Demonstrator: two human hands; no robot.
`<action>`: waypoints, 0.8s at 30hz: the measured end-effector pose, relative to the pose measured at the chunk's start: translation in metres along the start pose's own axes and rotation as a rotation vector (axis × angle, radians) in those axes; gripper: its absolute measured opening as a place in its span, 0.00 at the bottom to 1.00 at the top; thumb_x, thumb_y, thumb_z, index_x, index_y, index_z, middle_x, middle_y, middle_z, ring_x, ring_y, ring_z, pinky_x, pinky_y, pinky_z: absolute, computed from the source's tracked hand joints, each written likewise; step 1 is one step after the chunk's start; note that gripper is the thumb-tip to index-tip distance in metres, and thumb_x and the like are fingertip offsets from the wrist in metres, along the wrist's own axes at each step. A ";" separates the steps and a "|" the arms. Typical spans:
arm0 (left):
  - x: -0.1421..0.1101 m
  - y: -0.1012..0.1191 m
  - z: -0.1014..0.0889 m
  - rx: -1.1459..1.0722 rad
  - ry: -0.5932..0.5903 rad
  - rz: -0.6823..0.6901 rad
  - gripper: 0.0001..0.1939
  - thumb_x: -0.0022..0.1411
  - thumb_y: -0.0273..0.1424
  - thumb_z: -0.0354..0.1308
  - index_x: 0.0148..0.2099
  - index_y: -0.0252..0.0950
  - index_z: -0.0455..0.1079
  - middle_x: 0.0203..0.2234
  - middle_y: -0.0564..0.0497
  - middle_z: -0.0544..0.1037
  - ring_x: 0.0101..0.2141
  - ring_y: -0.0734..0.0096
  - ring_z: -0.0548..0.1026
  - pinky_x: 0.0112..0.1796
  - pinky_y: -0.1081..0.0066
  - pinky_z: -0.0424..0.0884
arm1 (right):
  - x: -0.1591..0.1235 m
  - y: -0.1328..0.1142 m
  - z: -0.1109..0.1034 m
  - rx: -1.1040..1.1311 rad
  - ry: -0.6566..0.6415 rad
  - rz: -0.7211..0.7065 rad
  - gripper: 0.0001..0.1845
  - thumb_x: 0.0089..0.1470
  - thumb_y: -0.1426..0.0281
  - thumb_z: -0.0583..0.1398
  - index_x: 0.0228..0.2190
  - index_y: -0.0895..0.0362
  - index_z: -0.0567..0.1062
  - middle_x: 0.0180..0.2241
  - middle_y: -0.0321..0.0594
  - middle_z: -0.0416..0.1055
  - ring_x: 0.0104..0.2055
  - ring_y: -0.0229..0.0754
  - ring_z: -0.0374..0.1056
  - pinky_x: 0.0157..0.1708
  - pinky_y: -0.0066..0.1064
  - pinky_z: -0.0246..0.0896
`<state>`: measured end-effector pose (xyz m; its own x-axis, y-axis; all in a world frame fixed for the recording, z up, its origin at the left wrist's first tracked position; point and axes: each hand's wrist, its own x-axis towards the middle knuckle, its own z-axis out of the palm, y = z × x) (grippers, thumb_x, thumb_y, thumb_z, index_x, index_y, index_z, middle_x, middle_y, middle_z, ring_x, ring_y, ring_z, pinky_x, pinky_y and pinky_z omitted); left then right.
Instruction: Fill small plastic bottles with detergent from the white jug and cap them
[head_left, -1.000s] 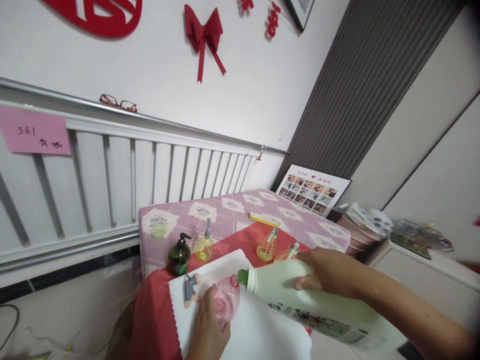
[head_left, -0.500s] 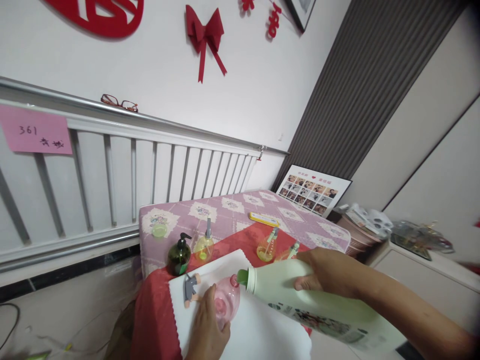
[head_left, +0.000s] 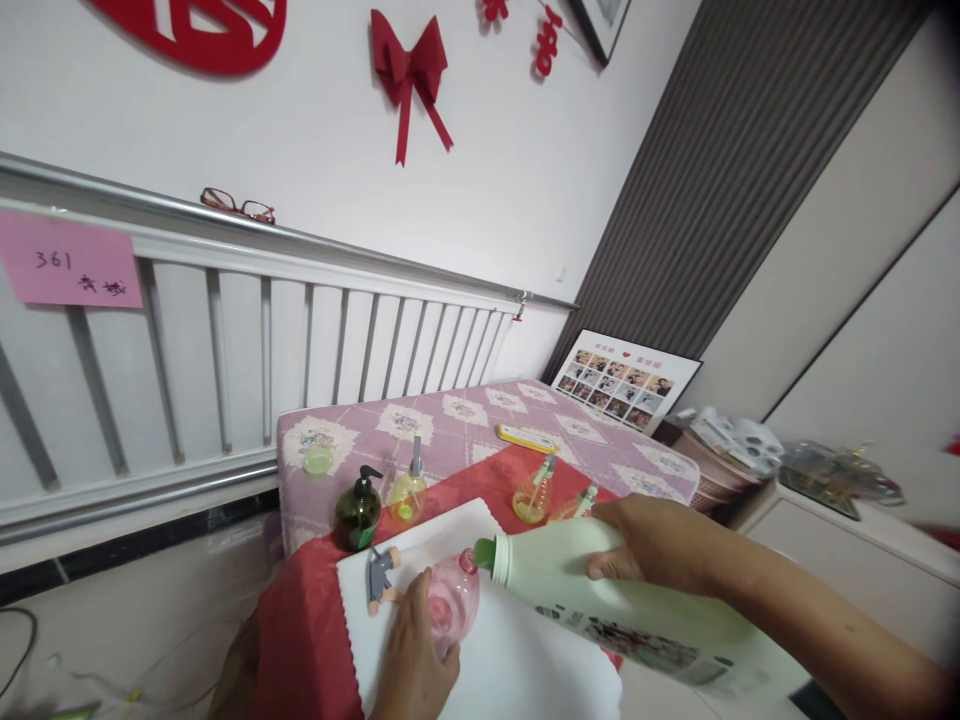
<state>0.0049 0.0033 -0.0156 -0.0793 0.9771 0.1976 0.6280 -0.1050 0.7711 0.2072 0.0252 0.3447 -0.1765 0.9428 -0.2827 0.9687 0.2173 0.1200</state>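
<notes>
**Green jug (head_left: 562, 580) tipped at the neck of a pink bottle (head_left: 454, 600)**

Your left hand (head_left: 418, 645) is wrapped around the pink bottle, which leans over a white mat (head_left: 525, 650) with its neck toward the jug. Your right hand (head_left: 641, 542) grips the big green jug, which lies tilted on its side, its open mouth right at the bottle's neck; whether the two touch, I can't tell. The mat lies on a red cloth (head_left: 307, 630) over your desk (head_left: 495, 398). Beyond the mat you have a dark pump bottle (head_left: 357, 518), with a yellow spray bottle (head_left: 407, 496) just beside it. A clear spray bottle (head_left: 531, 500) stands farther right, near another one partly hidden behind your jug. A round green cap (head_left: 318, 460) lies at the desk's left end.
</notes>
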 end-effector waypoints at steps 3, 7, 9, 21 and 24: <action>0.000 -0.001 0.001 -0.002 0.007 0.011 0.43 0.51 0.26 0.53 0.68 0.26 0.45 0.66 0.33 0.61 0.65 0.52 0.61 0.63 0.57 0.62 | -0.001 -0.002 -0.002 0.027 -0.036 -0.005 0.20 0.48 0.53 0.62 0.37 0.54 0.78 0.41 0.47 0.80 0.42 0.56 0.74 0.37 0.37 0.63; -0.001 -0.001 0.001 -0.016 0.020 0.020 0.43 0.51 0.27 0.53 0.68 0.26 0.45 0.66 0.34 0.61 0.65 0.53 0.62 0.63 0.57 0.62 | -0.002 -0.003 -0.003 0.026 -0.042 0.007 0.21 0.48 0.52 0.62 0.37 0.54 0.78 0.41 0.48 0.80 0.42 0.57 0.74 0.38 0.38 0.63; 0.000 -0.001 0.002 -0.014 0.027 0.024 0.43 0.51 0.27 0.53 0.68 0.26 0.46 0.65 0.34 0.62 0.65 0.53 0.61 0.63 0.58 0.62 | -0.002 -0.002 -0.002 0.024 -0.040 0.011 0.20 0.47 0.53 0.62 0.37 0.54 0.78 0.41 0.48 0.80 0.42 0.58 0.74 0.38 0.38 0.63; 0.000 -0.004 0.003 0.008 0.039 0.025 0.43 0.50 0.28 0.53 0.68 0.27 0.47 0.66 0.36 0.62 0.65 0.56 0.62 0.63 0.62 0.62 | -0.001 0.001 0.001 0.044 -0.035 0.000 0.20 0.47 0.53 0.63 0.37 0.54 0.78 0.41 0.47 0.80 0.42 0.57 0.74 0.38 0.38 0.62; 0.000 -0.003 0.002 0.017 0.033 0.019 0.43 0.49 0.27 0.53 0.68 0.27 0.48 0.66 0.36 0.63 0.65 0.56 0.62 0.62 0.63 0.63 | -0.002 -0.001 -0.001 0.046 -0.038 0.009 0.19 0.47 0.54 0.62 0.36 0.54 0.78 0.41 0.48 0.80 0.42 0.57 0.74 0.37 0.38 0.62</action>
<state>0.0050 0.0041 -0.0192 -0.0922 0.9683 0.2322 0.6426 -0.1203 0.7567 0.2062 0.0235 0.3460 -0.1614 0.9343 -0.3178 0.9774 0.1958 0.0793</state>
